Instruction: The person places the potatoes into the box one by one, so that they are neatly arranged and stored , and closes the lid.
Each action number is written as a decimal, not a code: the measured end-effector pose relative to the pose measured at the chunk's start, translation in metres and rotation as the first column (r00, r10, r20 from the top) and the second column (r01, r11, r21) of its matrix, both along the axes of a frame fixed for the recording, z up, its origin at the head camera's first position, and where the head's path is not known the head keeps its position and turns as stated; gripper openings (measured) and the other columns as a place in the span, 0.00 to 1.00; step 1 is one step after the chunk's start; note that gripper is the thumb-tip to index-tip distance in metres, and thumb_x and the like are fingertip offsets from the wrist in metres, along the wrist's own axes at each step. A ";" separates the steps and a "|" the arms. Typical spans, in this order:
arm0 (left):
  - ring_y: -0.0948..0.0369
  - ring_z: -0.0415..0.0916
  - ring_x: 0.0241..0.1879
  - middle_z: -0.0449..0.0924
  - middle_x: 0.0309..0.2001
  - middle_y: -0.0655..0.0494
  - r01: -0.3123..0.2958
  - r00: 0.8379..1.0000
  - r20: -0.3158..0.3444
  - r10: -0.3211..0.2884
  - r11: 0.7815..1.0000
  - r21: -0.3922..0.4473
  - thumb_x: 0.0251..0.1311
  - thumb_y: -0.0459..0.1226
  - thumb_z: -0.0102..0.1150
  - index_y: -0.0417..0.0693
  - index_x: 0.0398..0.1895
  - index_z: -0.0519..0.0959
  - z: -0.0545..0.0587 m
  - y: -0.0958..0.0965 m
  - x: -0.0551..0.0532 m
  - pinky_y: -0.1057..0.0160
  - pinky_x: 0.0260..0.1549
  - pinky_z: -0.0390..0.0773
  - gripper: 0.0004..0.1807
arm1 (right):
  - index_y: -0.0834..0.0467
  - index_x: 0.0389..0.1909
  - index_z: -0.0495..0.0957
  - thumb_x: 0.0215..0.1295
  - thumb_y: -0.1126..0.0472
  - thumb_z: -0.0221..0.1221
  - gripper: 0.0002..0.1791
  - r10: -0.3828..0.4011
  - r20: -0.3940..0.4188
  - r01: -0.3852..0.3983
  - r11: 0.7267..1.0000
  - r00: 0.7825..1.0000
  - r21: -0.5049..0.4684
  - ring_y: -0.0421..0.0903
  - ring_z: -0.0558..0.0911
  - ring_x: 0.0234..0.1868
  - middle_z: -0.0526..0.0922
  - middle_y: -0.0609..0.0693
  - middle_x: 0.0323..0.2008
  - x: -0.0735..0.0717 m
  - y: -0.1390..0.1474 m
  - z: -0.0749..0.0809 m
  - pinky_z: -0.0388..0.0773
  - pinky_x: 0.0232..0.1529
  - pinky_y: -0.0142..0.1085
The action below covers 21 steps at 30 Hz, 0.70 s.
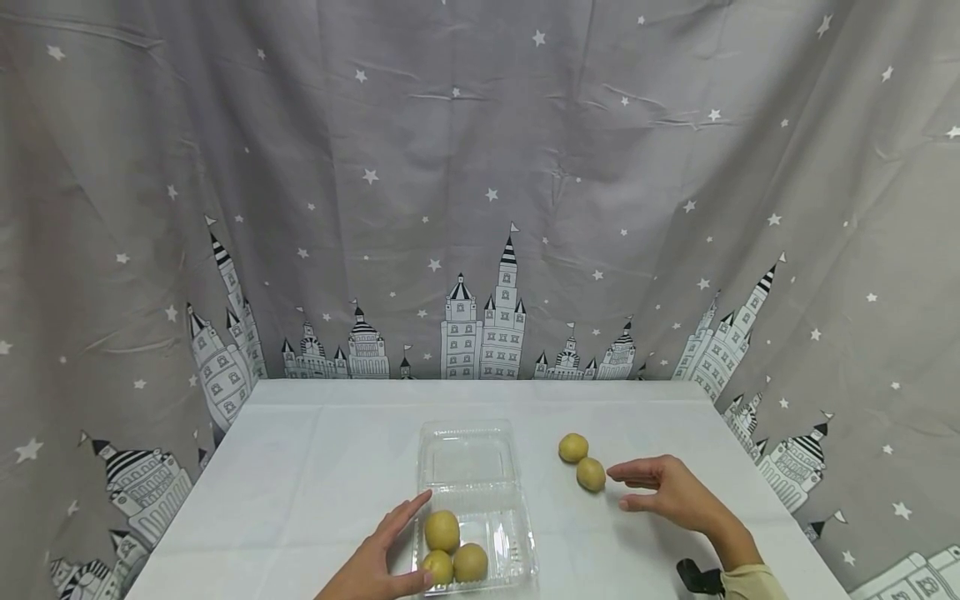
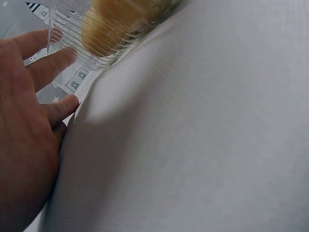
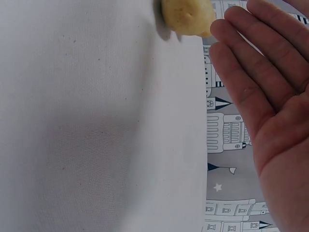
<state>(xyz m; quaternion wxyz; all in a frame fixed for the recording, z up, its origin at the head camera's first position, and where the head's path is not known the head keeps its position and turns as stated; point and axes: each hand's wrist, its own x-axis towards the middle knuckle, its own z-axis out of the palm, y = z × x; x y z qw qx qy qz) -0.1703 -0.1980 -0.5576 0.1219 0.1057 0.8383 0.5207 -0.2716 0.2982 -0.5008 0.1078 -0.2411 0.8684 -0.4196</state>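
Note:
A clear plastic clamshell box (image 1: 510, 533) lies with its lid (image 1: 467, 457) folded back, and three yellow potatoes (image 1: 442, 531) sit in its left part. My left hand (image 1: 384, 554) is at the box's left side, thumb near the front potatoes. In the left wrist view its spread fingers (image 2: 53, 67) reach the ribbed plastic wall. Right of the box, two more potatoes (image 1: 591, 475) rest side by side on the cloth. Just right of the nearer one, my right hand (image 1: 663, 492) holds nothing. The right wrist view shows its straight fingers (image 3: 260, 67) beside that potato (image 3: 187, 17).
A white cloth covers the table (image 1: 315, 467). Behind it hangs a grey curtain (image 1: 480, 167) printed with stars and castles. A black strap piece (image 1: 699, 577) is at my right wrist, by the sleeve (image 1: 752, 583).

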 end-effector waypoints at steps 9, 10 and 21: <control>0.22 0.44 0.84 0.56 0.86 0.34 -0.009 1.000 -0.001 0.009 1.000 -0.002 0.57 0.51 0.81 0.67 0.87 0.62 -0.002 0.001 -0.001 0.08 0.66 0.53 0.55 | 0.67 0.63 0.85 0.67 0.61 0.76 0.26 -0.040 -0.013 0.040 0.999 0.999 -0.012 0.63 0.88 0.63 0.88 0.65 0.62 -0.009 0.002 -0.008 0.86 0.64 0.48; 0.22 0.44 0.84 0.56 0.86 0.34 -0.008 1.000 -0.003 0.008 1.000 -0.002 0.57 0.51 0.81 0.67 0.87 0.62 -0.002 0.001 -0.001 0.08 0.66 0.53 0.55 | 0.67 0.63 0.85 0.67 0.61 0.76 0.26 -0.042 -0.013 0.042 0.999 0.999 -0.015 0.63 0.88 0.63 0.88 0.65 0.62 -0.010 0.002 -0.009 0.85 0.65 0.48; 0.20 0.45 0.83 0.56 0.86 0.34 0.007 1.000 -0.006 -0.007 1.000 0.013 0.58 0.50 0.80 0.63 0.88 0.61 -0.001 -0.001 0.000 0.07 0.65 0.54 0.55 | 0.69 0.65 0.83 0.67 0.60 0.76 0.29 -0.051 -0.038 0.049 0.998 0.998 -0.051 0.67 0.86 0.66 0.87 0.65 0.64 -0.020 -0.003 -0.024 0.85 0.65 0.47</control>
